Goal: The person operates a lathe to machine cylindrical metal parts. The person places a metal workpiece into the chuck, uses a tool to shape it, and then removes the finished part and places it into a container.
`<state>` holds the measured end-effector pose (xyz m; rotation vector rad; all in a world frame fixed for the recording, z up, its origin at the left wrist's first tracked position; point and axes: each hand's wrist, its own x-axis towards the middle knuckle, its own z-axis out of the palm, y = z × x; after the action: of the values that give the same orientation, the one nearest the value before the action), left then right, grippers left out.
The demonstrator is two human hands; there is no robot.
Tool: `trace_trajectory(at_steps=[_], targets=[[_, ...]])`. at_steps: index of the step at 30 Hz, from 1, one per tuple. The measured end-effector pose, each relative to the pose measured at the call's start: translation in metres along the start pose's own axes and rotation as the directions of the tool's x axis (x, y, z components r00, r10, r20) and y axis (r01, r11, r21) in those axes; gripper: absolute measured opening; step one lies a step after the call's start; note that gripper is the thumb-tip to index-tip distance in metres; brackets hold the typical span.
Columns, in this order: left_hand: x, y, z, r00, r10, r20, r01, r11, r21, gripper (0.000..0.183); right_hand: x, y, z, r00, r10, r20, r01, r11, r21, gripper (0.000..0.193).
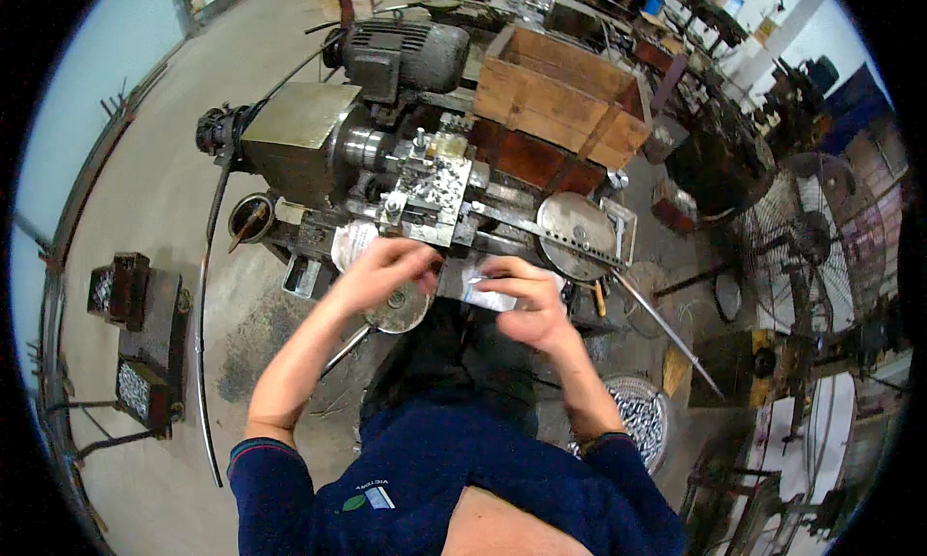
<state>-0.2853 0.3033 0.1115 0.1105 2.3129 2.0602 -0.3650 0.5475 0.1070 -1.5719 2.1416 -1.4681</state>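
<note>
A small white sheet or packet (493,298) with a streak of blue shows beneath the bent, spread fingers of the right hand (533,308), in front of a grey metal machine (428,194) strewn with bright shavings. The left hand (391,269) curls nearby, fingertips blurred — whether either hand's fingers grasp anything, I cannot tell.

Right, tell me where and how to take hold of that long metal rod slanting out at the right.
Best gripped, I'd judge, around the lower stretch of the long metal rod, the right hand coming from the person's side: it is thin, straight and juts out clear there, while its upper end lies close to the round plate.
</note>
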Motion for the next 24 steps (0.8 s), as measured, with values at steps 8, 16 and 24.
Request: trace_trajectory(at_steps=[8,16,24], targets=[[-0.019,-0.016,0.013,0.995,-0.091,0.031,0.094,0.868,-0.487,0.045,0.047,-0.026,0.036,0.990,-0.142,0.020,0.139,0.986,0.095,0.039],[-0.018,-0.005,-0.005,0.953,0.071,-0.294,-0.088,0.995,-0.043,0.032,0.074,-0.033,0.046,0.967,-0.214,0.137,0.243,0.937,-0.250,0.035],[-0.024,0.000,-0.058,0.971,0.065,-0.229,-0.029,0.987,0.156,0.028,0.129,-0.018,0.056,0.937,-0.252,0.242,0.299,0.937,-0.183,0.025]])
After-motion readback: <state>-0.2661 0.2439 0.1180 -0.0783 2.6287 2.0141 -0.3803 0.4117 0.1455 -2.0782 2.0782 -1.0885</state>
